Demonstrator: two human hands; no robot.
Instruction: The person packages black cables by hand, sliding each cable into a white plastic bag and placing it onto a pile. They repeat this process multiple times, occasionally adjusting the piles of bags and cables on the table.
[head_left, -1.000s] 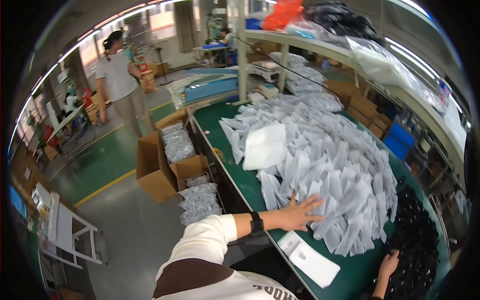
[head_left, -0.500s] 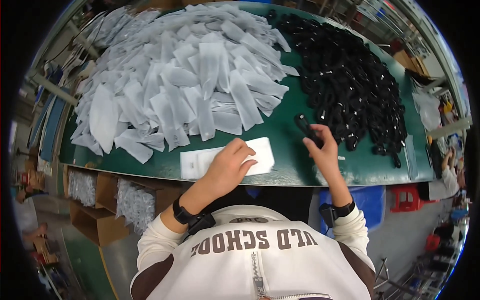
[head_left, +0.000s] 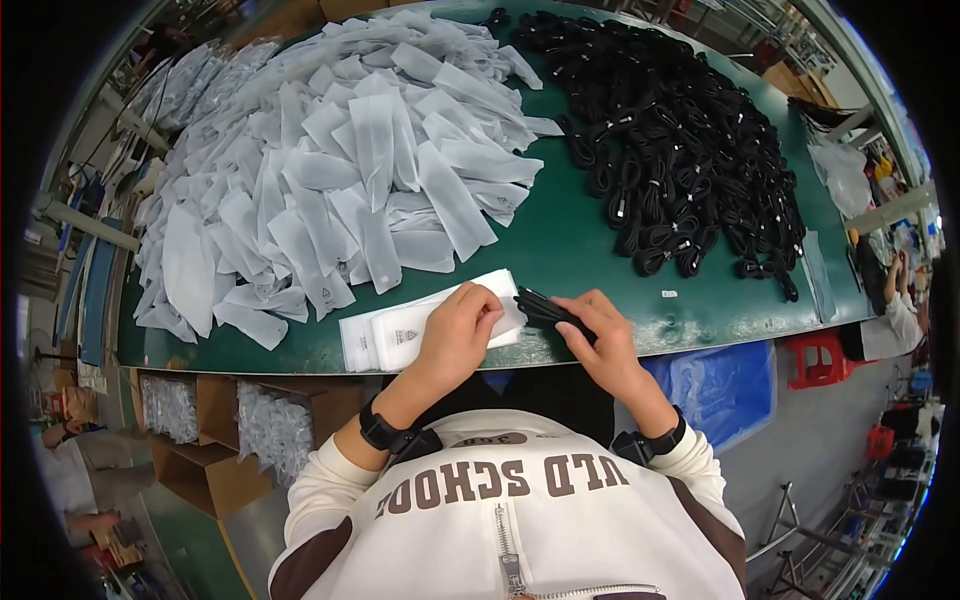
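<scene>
At the table's near edge lies a short stack of flat, frosted white plastic bags [head_left: 398,340]. My left hand [head_left: 455,335] rests on this stack, thumb and fingers pinched together at the top bag near its right end. My right hand [head_left: 608,345] grips a coiled black cable [head_left: 542,308], held between thumb and fingers. The cable's far end points left and comes right up to the bags' right end. Whether the bag's mouth is parted there, I cannot tell.
A large heap of frosted bags [head_left: 320,170] covers the table's left and middle. Bundled black cables [head_left: 680,150] are piled at right on the green tabletop [head_left: 560,230]. Below are cardboard boxes [head_left: 215,470], a blue bin [head_left: 715,395] and a red stool [head_left: 822,358]. Another person's arm [head_left: 895,315] shows far right.
My right hand has brought the cable leftward from beside the cable pile to the bags' right end. My left hand's fingers have closed into a pinch. The whole view has shifted slightly.
</scene>
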